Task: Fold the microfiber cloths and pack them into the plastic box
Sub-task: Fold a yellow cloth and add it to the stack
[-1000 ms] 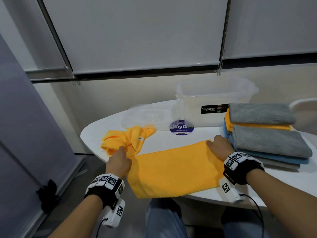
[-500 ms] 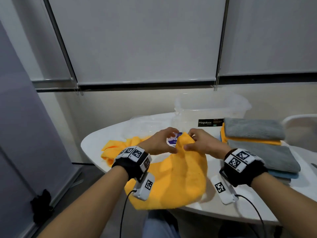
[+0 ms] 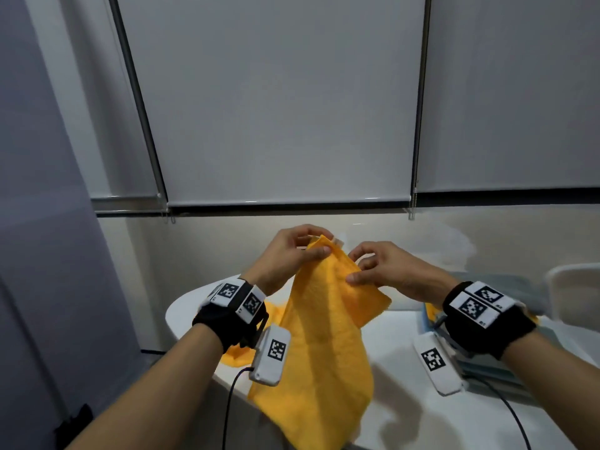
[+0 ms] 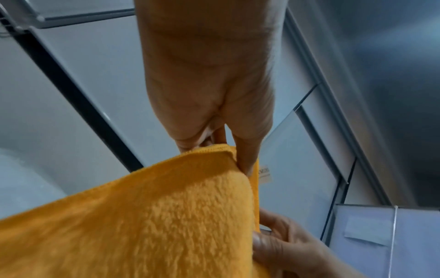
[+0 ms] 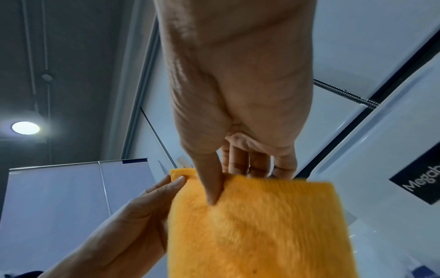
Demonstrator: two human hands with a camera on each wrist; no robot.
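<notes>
An orange microfiber cloth (image 3: 328, 336) hangs in the air in front of me, lifted off the white table (image 3: 399, 339). My left hand (image 3: 292, 251) pinches its top corner between thumb and fingers, seen close in the left wrist view (image 4: 240, 156). My right hand (image 3: 376, 267) pinches the top edge just to the right, thumb on the front face (image 5: 212, 190). A white label sticks out at the corner (image 4: 264, 174). The clear plastic box (image 5: 393, 169) with its black Megabox label stands behind the cloth, mostly hidden in the head view.
A second orange cloth (image 3: 240, 355) lies crumpled on the table behind my left wrist. A stack of folded blue and grey cloths (image 3: 487, 368) sits under my right wrist at the table's right. A white chair back (image 3: 574, 287) shows at far right.
The cloth lay flat on the table a second ago. Both hands brought its ends together and raised it, and now it hangs well above the table.
</notes>
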